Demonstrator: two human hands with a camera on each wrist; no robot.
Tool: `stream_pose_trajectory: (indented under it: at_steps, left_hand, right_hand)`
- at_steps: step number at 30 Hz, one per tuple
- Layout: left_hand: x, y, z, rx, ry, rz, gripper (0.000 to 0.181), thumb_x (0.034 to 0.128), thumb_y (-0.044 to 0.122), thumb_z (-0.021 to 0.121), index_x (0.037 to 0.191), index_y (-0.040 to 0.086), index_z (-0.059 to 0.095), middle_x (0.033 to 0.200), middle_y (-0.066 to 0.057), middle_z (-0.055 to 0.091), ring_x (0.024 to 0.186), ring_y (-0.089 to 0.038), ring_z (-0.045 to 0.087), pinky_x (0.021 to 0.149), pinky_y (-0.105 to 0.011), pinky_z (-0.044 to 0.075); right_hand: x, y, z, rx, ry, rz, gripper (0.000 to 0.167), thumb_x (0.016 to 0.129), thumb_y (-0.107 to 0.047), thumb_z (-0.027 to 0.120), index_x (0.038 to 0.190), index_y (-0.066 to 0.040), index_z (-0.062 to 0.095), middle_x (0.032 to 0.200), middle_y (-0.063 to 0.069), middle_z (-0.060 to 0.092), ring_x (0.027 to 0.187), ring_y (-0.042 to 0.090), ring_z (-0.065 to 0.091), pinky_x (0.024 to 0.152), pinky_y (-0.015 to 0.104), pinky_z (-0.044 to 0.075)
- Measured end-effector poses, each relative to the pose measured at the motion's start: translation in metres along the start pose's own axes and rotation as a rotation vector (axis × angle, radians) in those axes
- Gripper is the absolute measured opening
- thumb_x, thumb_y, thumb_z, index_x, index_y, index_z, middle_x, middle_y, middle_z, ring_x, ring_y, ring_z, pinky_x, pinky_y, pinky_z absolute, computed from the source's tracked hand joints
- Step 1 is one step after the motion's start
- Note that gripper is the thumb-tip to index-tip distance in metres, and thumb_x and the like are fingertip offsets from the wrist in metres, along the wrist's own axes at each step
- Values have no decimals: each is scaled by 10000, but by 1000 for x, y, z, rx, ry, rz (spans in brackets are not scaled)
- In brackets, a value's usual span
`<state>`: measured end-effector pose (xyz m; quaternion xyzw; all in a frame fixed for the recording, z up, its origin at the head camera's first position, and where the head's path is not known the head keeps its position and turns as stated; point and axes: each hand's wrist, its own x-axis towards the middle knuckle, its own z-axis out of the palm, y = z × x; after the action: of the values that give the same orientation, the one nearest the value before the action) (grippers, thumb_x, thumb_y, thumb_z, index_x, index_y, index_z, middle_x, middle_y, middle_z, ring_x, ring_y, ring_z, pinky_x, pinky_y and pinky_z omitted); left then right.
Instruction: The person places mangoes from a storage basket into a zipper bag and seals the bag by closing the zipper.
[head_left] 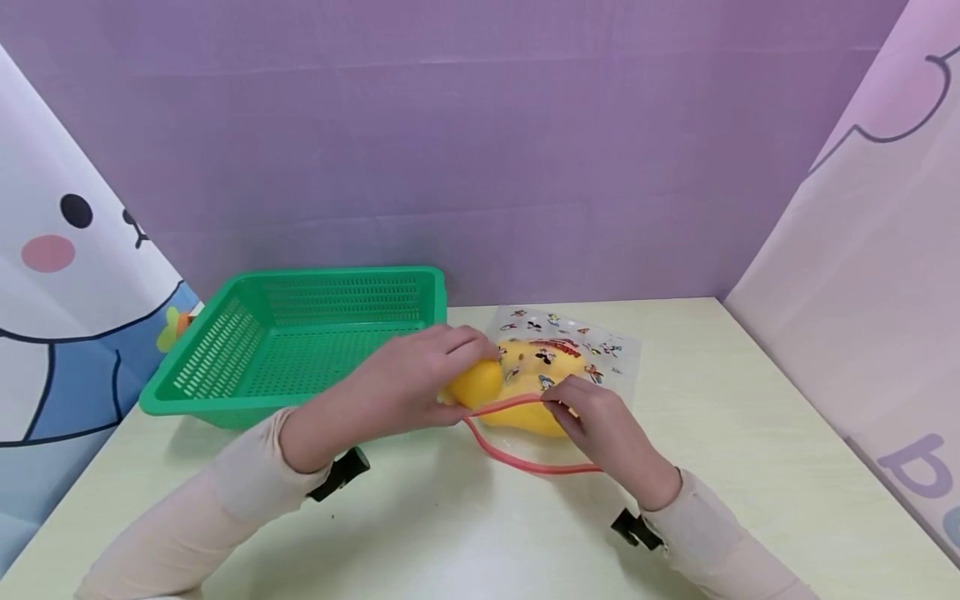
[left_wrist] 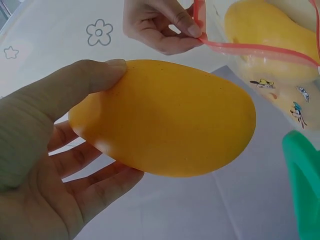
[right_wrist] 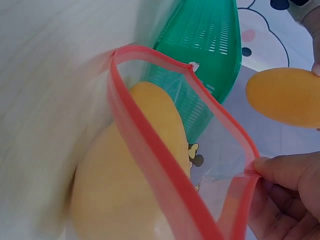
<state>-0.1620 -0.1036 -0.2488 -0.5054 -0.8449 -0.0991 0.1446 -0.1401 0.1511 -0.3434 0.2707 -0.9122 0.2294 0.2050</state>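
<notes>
In the left hand (head_left: 412, 379), gripped by thumb and fingers, a mango (left_wrist: 170, 120), outside the bag (head_left: 617, 333); in the right hand (head_left: 606, 427), pinched, the red rim (head_left: 525, 464); possible drop through smooth skin, or snag through folding of this soft rim, perhaps in the way; inside the bag, more yellow fruit (right_wrist: 110, 180); just left, a green basket (head_left: 225, 406).
</notes>
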Motion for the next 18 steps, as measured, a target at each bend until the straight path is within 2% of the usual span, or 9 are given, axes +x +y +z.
stream_pose_trajectory:
  at_steps: [18]
  left_hand:
    - [-4, 15, 4, -18, -39, 48, 608, 679, 241, 855, 1205, 129, 571, 1196, -16, 603, 1076, -200, 572, 799, -292, 542]
  right_hand:
    - [-1, 1, 2, 2, 3, 2, 188, 744, 14, 764, 901, -66, 699, 836, -13, 662, 714, 82, 575, 653, 188, 525]
